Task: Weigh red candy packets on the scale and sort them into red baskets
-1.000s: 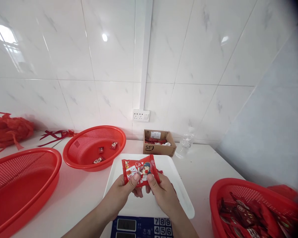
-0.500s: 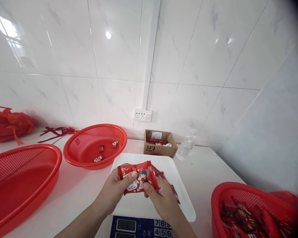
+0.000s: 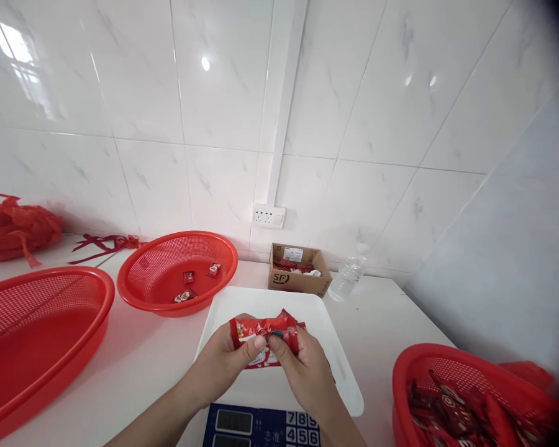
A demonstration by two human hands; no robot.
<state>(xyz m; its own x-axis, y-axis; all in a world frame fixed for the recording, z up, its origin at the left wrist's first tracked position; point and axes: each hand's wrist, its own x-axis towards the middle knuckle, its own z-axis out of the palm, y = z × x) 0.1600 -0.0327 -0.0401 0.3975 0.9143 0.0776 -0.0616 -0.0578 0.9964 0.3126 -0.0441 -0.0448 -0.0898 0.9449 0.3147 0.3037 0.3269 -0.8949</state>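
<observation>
A red printed candy packet (image 3: 269,325) is held between both hands above the white scale pan (image 3: 242,301). My left hand (image 3: 233,347) is closed on its left end, thumb pressing the front. My right hand (image 3: 298,357) grips the other end, and the two thumb tips almost meet at the packet's middle. Under the thumbs the wrapper looks creased and bent. Behind my right hand, a bit of other red wrapper shows on the pan, mostly hidden. Below my hands sits the scale's blue keypad and display panel (image 3: 261,427).
Red basket (image 3: 177,239) with a few small packets stands back left; another red basket (image 3: 105,298) is nearer left. At right, a red basket (image 3: 403,379) holds many dark red packets. A cardboard box (image 3: 302,282) and clear bottle (image 3: 347,279) stand behind the scale.
My hands have drawn closer together, with the thumbs meeting at the middle. The packet's printed front, flatter before, is now folded and partly covered.
</observation>
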